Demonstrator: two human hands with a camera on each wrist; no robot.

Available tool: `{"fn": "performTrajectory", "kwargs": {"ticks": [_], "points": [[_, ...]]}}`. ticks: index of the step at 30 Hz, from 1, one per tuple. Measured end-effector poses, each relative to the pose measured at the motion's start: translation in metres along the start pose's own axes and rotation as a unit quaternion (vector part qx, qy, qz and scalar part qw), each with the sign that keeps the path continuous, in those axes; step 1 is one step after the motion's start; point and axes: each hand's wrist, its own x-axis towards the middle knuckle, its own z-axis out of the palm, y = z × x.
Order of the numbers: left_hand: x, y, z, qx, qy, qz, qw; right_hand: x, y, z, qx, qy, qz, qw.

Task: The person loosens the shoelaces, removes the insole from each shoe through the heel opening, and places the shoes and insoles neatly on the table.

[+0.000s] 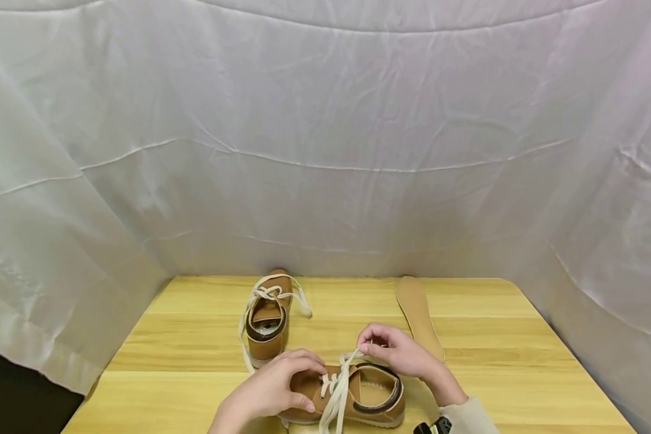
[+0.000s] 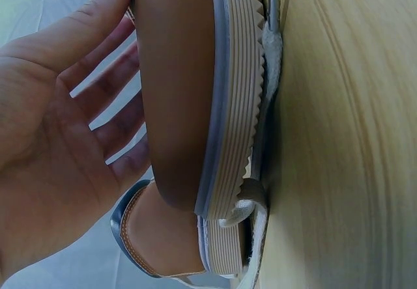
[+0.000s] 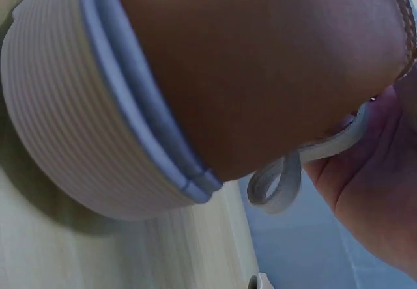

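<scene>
A brown leather shoe (image 1: 364,412) with cream laces lies sideways near the front of the table, its toe to the left. My left hand (image 1: 273,384) holds its front part, thumb on the near side and fingers on the far side. In the left wrist view, that hand's fingers reach past the shoe's upper (image 2: 176,94). Over the shoe's opening, my right hand (image 1: 398,354) pinches a cream shoelace (image 1: 349,363) between thumb and fingers. Other lace strands hang over the near side. The right wrist view shows the heel (image 3: 260,74) and a lace loop (image 3: 277,191) by the palm.
A second brown shoe (image 1: 266,348) stands farther back on the left, its loose laces trailing beside it. A tan insole (image 1: 419,310) lies at the back right of the wooden table (image 1: 493,337). Grey-white cloth (image 1: 325,205) hangs behind and at both sides.
</scene>
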Motion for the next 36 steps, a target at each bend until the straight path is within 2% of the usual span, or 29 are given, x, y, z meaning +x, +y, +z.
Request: {"fn": "performTrajectory", "kwargs": {"ticks": [5, 8, 14, 21, 23, 27, 36], "points": [[0.000, 0.001, -0.001, -0.003, -0.006, -0.012, 0.9999, 0.002, -0.002, 0.003, 0.010, 0.013, 0.008, 1.000], [0.000, 0.001, -0.002, -0.002, -0.006, -0.012, 0.9999, 0.005, -0.005, 0.006, -0.004, 0.012, 0.016, 1.000], [0.000, 0.001, -0.001, 0.000, -0.008, -0.014, 0.9999, 0.013, -0.012, 0.012, -0.066, -0.032, 0.020, 0.997], [0.000, 0.001, 0.000, 0.013, -0.002, -0.007, 0.9999, 0.020, -0.014, 0.018, -0.096, -0.068, -0.041, 0.992], [0.000, 0.002, 0.000, 0.013, -0.001, -0.004, 0.9999, 0.020, -0.013, 0.019, -0.094, -0.076, -0.049, 0.991], [0.000, 0.002, 0.000, 0.011, 0.001, -0.002, 0.9999, 0.020, -0.012, 0.022, -0.080, -0.088, -0.036, 0.992], [-0.001, 0.003, -0.001, 0.007, 0.001, -0.010, 0.9999, 0.020, -0.008, 0.023, -0.044, -0.073, -0.037, 0.996]]}}
